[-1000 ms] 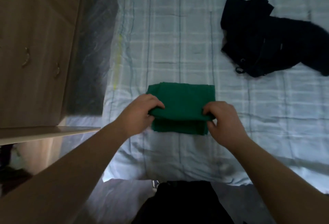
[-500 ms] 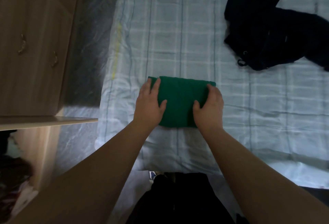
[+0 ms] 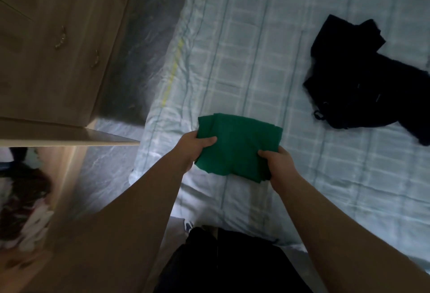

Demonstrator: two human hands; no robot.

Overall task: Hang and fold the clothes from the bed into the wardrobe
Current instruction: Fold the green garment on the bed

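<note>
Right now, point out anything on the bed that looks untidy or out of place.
The crumpled black garment lies in an unfolded heap on the checked pale blue bedsheet, off to the right. The folded green cloth is neat, held at both ends by the left hand and right hand. Nothing looks spilled or damaged.

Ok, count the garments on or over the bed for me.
2. A folded green garment is held by the left hand and the right hand near the bed's edge; a crumpled black garment lies at the far right. Others may lie outside the frame.
</note>
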